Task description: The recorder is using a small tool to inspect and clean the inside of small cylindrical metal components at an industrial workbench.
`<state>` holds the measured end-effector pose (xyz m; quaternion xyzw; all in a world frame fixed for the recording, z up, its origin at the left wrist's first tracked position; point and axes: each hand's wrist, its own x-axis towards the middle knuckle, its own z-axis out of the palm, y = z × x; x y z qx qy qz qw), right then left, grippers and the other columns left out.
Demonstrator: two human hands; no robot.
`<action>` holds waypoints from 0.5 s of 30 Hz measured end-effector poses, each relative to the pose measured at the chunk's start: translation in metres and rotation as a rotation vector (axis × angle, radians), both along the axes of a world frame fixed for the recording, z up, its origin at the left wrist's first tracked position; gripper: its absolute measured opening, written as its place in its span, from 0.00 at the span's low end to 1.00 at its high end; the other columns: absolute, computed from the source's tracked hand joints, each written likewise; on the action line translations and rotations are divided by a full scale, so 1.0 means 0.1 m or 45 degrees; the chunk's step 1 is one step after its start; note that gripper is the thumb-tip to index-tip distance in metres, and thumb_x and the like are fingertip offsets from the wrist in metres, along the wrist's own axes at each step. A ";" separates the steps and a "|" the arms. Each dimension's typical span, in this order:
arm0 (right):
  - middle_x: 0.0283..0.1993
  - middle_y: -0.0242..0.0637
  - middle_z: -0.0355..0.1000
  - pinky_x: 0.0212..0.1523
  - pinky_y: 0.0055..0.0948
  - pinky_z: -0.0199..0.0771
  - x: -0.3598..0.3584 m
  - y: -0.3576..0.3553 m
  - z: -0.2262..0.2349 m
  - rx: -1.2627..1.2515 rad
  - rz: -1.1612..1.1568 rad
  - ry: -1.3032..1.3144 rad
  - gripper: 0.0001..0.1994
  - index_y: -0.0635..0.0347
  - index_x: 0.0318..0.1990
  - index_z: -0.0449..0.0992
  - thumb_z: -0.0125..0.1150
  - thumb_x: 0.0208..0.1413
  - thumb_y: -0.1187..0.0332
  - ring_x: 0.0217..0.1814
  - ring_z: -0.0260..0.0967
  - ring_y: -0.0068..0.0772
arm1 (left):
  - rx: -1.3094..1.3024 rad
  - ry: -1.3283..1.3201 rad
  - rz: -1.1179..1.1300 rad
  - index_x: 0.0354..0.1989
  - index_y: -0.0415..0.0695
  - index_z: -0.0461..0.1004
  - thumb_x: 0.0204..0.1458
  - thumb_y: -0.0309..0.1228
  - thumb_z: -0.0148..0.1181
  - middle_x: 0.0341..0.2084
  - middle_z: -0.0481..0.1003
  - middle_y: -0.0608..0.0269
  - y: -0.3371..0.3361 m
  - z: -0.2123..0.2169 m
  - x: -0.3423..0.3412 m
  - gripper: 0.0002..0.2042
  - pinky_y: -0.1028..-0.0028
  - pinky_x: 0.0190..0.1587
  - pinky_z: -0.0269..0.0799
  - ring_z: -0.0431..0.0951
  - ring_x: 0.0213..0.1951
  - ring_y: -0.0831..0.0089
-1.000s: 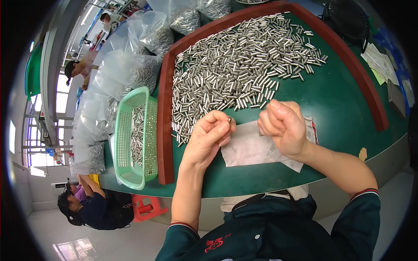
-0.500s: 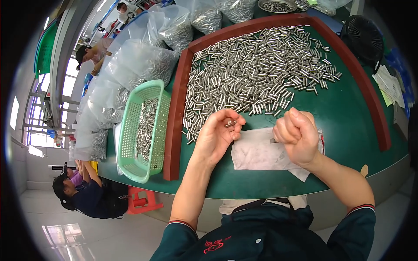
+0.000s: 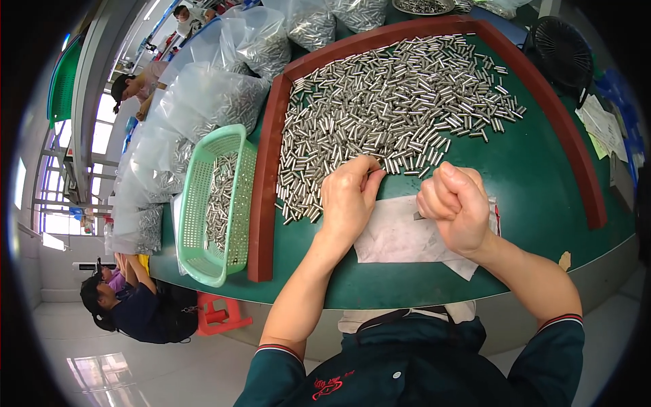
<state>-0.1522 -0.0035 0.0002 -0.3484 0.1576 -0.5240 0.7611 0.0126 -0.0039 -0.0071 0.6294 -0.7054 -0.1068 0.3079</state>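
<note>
My left hand (image 3: 347,202) is turned palm down at the near edge of the pile of metal pins (image 3: 400,102). Its thumb and forefinger are pressed together, and what lies between them is hidden. To its right, over a stained white cloth (image 3: 393,237), my right hand (image 3: 456,209) is closed in a fist. A small dark grey end of some object (image 3: 418,216) pokes out on the fist's left side; the rest of it is covered by the fingers. The pins are short, shiny cylinders spread over the green tabletop (image 3: 529,176).
A red-brown raised frame (image 3: 266,183) borders the pins. Left of it stands a light green basket (image 3: 190,224) with more pins, beside clear bags of pins (image 3: 230,102). A black fan (image 3: 559,51) and papers (image 3: 602,125) sit at right. Other people (image 3: 139,308) work at left.
My left hand has turned from palm up, with a metal pin at its fingers, to palm down, and reached forward to the pile. My right fist stays closed over the cloth.
</note>
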 end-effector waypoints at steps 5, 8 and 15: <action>0.07 0.25 0.45 0.15 0.20 0.40 -0.01 -0.01 -0.01 0.010 0.009 0.003 0.21 0.53 0.10 0.48 0.39 0.55 0.65 0.11 0.37 0.16 | -0.020 -0.073 -0.028 0.23 0.39 0.68 0.41 0.25 0.57 0.14 0.69 0.56 0.02 -0.02 0.00 0.04 0.65 0.21 0.63 0.69 0.18 0.59; 0.07 0.25 0.45 0.15 0.20 0.40 -0.02 -0.01 -0.01 0.013 0.008 0.012 0.21 0.53 0.10 0.48 0.40 0.55 0.65 0.12 0.37 0.16 | -0.007 -0.114 -0.040 0.24 0.39 0.68 0.41 0.24 0.57 0.15 0.69 0.55 0.05 -0.01 0.03 0.05 0.65 0.23 0.64 0.70 0.19 0.58; 0.08 0.24 0.45 0.15 0.20 0.39 -0.02 -0.02 0.00 0.013 0.022 0.024 0.21 0.53 0.10 0.48 0.40 0.55 0.65 0.12 0.36 0.16 | 0.057 -0.168 -0.033 0.23 0.37 0.66 0.41 0.24 0.57 0.16 0.69 0.53 0.11 0.03 0.06 0.06 0.63 0.23 0.64 0.70 0.20 0.55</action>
